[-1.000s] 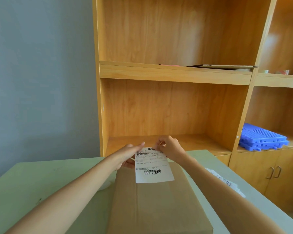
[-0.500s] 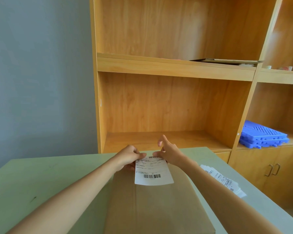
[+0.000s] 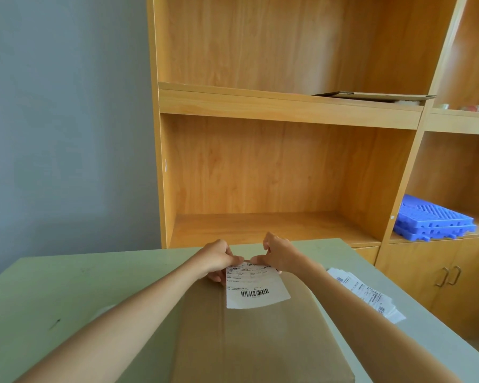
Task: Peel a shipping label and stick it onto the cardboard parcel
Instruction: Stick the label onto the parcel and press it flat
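A flat brown cardboard parcel [image 3: 255,344] lies on the pale green table [image 3: 67,294] straight in front of me. A white shipping label [image 3: 256,287] with a barcode hangs over the parcel's far end. My left hand [image 3: 217,258] pinches the label's top left corner. My right hand [image 3: 278,255] pinches the top edge just right of it, so both sets of fingertips nearly meet. The label's lower edge curls a little above the cardboard; whether it touches the parcel I cannot tell.
A fanned stack of more white labels [image 3: 368,294] lies on the table to the right of the parcel. Behind the table stands a wooden shelf unit [image 3: 260,172] with blue plastic trays [image 3: 434,219] at the right and flat cardboard [image 3: 371,95] on the upper shelf.
My hands have drawn closer together at the label's top edge. The view has tilted, so hands and label sit slightly lower and farther along the parcel.
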A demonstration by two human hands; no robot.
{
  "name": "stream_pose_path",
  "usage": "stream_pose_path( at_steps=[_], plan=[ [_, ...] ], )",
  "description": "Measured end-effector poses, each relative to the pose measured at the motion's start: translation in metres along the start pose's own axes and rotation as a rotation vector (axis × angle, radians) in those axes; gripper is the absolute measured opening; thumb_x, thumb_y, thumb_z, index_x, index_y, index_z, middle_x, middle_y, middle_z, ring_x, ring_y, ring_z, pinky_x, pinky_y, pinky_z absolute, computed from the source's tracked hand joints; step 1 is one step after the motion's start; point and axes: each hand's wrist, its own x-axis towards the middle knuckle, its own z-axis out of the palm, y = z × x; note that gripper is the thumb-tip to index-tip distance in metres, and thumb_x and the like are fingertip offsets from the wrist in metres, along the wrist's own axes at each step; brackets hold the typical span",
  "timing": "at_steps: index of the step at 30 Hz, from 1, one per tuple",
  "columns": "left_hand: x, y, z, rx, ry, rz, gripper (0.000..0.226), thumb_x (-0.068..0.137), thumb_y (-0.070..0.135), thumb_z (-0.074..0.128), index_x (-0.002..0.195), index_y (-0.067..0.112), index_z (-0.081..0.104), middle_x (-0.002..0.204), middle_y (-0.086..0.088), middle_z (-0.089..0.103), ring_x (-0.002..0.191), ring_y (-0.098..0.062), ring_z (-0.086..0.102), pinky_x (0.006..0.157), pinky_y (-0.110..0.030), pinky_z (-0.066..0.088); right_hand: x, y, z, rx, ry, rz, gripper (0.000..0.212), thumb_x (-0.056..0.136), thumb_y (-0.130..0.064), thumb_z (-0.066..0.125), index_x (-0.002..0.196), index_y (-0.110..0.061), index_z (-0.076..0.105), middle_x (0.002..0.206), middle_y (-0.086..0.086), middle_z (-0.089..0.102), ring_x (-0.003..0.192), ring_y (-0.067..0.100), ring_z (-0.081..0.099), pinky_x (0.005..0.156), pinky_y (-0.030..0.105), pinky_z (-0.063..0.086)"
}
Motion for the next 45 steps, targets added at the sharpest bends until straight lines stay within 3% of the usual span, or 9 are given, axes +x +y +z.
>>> stream_pose_path(
  at_steps=[12,16,20,27,31,33,36,38,45],
  plan=[
    [0.002,0.009,0.002,0.207,-0.069,-0.081,0.024,0.096,0.035,0.056,0.089,0.011,0.054,0.08,-0.004,0.074,0.042,-0.008,0.064,0.037,-0.017,0.039,-0.006,-0.006,0.003,-0.013,-0.026,0.023,0.054,0.079,-0.043,0.076,0.102,-0.012,0.037,0.109,0.013,0.053,0.052,0.014,0.05,0.042,0.023,0.036],
    [0.002,0.01,0.002,0.23,-0.058,-0.097,0.031,0.095,0.037,0.055,0.102,0.006,0.058,0.084,-0.005,0.076,0.051,-0.012,0.066,0.043,-0.02,0.043,-0.011,-0.01,0.002,-0.022,-0.035,0.044,0.061,0.081,-0.044,0.074,0.118,-0.007,0.042,0.103,0.007,0.046,0.049,0.01,0.053,0.042,0.021,0.037],
    [0.006,0.006,0.007,0.28,-0.007,-0.066,0.038,0.091,0.05,0.056,0.077,0.014,0.053,0.058,0.007,0.067,0.055,-0.016,0.07,0.044,-0.02,0.046,-0.011,-0.014,0.003,-0.023,-0.005,0.075,0.073,0.077,-0.051,0.074,0.124,-0.006,0.04,0.1,0.006,0.047,0.048,0.011,0.054,0.042,0.022,0.04],
    [0.011,0.0,0.006,0.299,0.007,-0.074,0.05,0.083,0.06,0.062,0.08,0.01,0.056,0.076,-0.006,0.075,0.071,-0.024,0.075,0.057,-0.028,0.054,-0.009,-0.018,0.004,-0.009,0.004,0.131,0.071,0.076,-0.045,0.078,0.122,-0.006,0.041,0.083,0.0,0.041,0.053,0.015,0.055,0.043,0.024,0.044],
    [0.009,0.0,0.004,0.298,0.004,-0.088,0.049,0.084,0.059,0.061,0.075,0.011,0.059,0.065,-0.003,0.073,0.052,-0.014,0.069,0.049,-0.023,0.05,-0.011,-0.017,0.004,-0.017,-0.007,0.148,0.071,0.078,-0.045,0.077,0.124,-0.005,0.04,0.094,0.004,0.044,0.054,0.014,0.055,0.043,0.023,0.042],
    [0.007,-0.001,0.003,0.297,-0.004,-0.106,0.046,0.087,0.055,0.06,0.073,0.011,0.061,0.059,-0.001,0.072,0.046,-0.011,0.066,0.044,-0.019,0.047,-0.011,-0.018,0.004,-0.03,-0.008,0.155,0.076,0.075,-0.049,0.077,0.125,-0.005,0.039,0.1,0.005,0.047,0.066,0.02,0.06,0.048,0.025,0.046],
    [0.006,-0.003,0.0,0.293,0.004,-0.127,0.047,0.085,0.057,0.061,0.075,0.011,0.061,0.052,0.001,0.068,0.043,-0.01,0.065,0.042,-0.018,0.045,-0.007,-0.02,0.009,-0.101,0.005,0.172,0.087,0.071,-0.057,0.076,0.13,-0.006,0.036,0.123,0.012,0.05,0.108,0.031,0.06,0.078,0.037,0.054],
    [0.003,-0.004,-0.002,0.291,0.011,-0.132,0.052,0.082,0.062,0.06,0.08,0.01,0.062,0.055,0.001,0.069,0.042,-0.01,0.063,0.042,-0.018,0.044,-0.006,-0.02,0.011,-0.117,0.018,0.18,0.089,0.071,-0.058,0.076,0.132,-0.006,0.035,0.129,0.012,0.05,0.118,0.034,0.055,0.091,0.042,0.051],
    [0.002,-0.008,-0.005,0.274,0.023,-0.131,0.038,0.089,0.048,0.06,0.082,0.011,0.058,0.055,0.002,0.068,0.041,-0.01,0.062,0.039,-0.017,0.04,-0.011,-0.016,0.007,-0.124,0.02,0.188,0.082,0.075,-0.057,0.073,0.128,-0.007,0.036,0.12,0.012,0.052,0.107,0.03,0.063,0.079,0.038,0.054]
  ],
)
